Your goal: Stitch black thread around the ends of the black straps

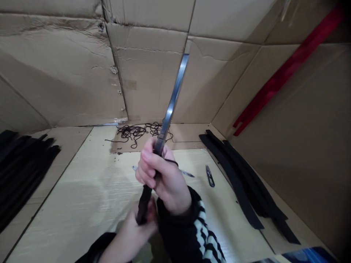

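A long flat metal strip (175, 91) stands nearly upright in front of me, its lower part inside a black fabric sleeve (143, 206). My right hand (161, 179) is wrapped round the strip where the metal meets the black sleeve, with a thin black cord looped at the fingers. Lower down, my left hand (131, 232) grips the bottom end of the black sleeve. Both wrists wear dark sleeves; the right one has pale stripes.
A tangle of black cord (138, 131) lies at the back of the wooden tabletop (90, 197). Small thread snips (210, 176) and a thin metal tool (186, 173) lie right of my hands. Black strips are piled at left (24, 171) and right (241, 179). Cardboard walls surround; a red bar (285, 69) leans right.
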{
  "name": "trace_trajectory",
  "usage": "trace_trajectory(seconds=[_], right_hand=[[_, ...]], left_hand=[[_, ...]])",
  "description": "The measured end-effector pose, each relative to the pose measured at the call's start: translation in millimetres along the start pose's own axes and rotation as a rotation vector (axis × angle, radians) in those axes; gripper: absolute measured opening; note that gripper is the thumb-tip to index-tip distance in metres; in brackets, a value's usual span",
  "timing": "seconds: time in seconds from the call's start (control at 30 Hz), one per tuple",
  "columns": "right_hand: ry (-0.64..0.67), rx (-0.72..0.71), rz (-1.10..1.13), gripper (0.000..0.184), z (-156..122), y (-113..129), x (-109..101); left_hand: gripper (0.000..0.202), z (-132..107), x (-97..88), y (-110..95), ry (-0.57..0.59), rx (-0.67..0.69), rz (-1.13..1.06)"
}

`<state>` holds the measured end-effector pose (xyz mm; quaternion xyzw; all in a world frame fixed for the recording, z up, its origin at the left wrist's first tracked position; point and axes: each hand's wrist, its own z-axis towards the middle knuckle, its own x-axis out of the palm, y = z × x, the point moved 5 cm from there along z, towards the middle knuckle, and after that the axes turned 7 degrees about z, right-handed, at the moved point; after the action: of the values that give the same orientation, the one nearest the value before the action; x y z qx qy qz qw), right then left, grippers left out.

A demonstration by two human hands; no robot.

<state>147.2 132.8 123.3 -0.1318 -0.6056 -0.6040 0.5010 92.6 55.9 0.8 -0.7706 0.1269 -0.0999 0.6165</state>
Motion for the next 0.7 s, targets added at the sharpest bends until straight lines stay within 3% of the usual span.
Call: trace_trajectory(seconds=[0.03,0.07,0.13,0.17,0.23,0.3,0.33,0.37,0.4,0.43,0.5,0.53,0.57,0.6,0.63,0.7], right_hand=[[0.179,0.064,0.060,0.039,-1.8,-2.2,5.1],[0.344,0.106,0.126,0.044,-5.4,-2.2,10.0],[0.493,0.136,0.203,0.051,-12.3,1.2,15.1],[0.454,0.127,0.184,0.049,-13.5,3.0,15.4],[0.205,0.033,0.038,0.040,-12.6,8.6,11.3],[-0.120,-0.205,-0.167,0.034,-15.6,22.0,5.0],[-0.234,-0.319,-0.245,0.033,-19.3,28.5,3.8],[-0.279,-0.367,-0.293,0.033,-22.1,31.4,4.1],[-0.237,-0.329,-0.298,0.032,-22.6,30.0,5.9],[-0.116,-0.216,-0.253,0.031,-21.7,24.6,9.2],[0.204,0.096,-0.034,0.029,-23.7,10.8,18.4],[0.332,0.226,0.092,0.029,-26.4,6.6,22.4],[0.405,0.307,0.187,0.030,-27.8,4.7,24.3],[0.405,0.332,0.226,0.030,-26.4,4.1,23.5],[0.338,0.304,0.200,0.029,-22.2,4.0,20.0],[0.068,0.123,0.040,0.027,-11.1,7.5,7.6]], left_hand=[[0.053,-5.2,17.0,4.0,0.298,-0.034,-0.098],[0.058,-11.5,27.6,6.6,0.474,-0.058,-0.147],[0.062,-19.7,38.9,8.3,0.638,-0.086,-0.179],[0.060,-18.8,39.0,7.6,0.605,-0.097,-0.175],[0.047,-9.7,28.9,2.7,0.352,-0.084,-0.122],[0.031,-1.4,2.6,-6.9,-0.153,-0.006,0.033],[0.028,-1.4,-8.0,-11.9,-0.347,0.030,0.102],[0.028,-1.9,-14.0,-15.3,-0.443,0.057,0.134],[0.029,0.0,-12.2,-15.4,-0.358,0.056,0.116],[0.032,1.9,-3.9,-12.9,-0.141,0.030,0.058],[0.043,-7.4,22.7,-7.6,0.480,-0.044,-0.100],[0.051,-15.6,30.4,-5.9,0.694,-0.075,-0.155],[0.056,-21.6,34.2,-4.0,0.819,-0.112,-0.201],[0.058,-22.3,33.7,-1.5,0.819,-0.148,-0.225],[0.056,-16.9,28.1,1.0,0.679,-0.164,-0.217],[0.041,-1.3,4.7,3.1,0.194,-0.132,-0.123]])
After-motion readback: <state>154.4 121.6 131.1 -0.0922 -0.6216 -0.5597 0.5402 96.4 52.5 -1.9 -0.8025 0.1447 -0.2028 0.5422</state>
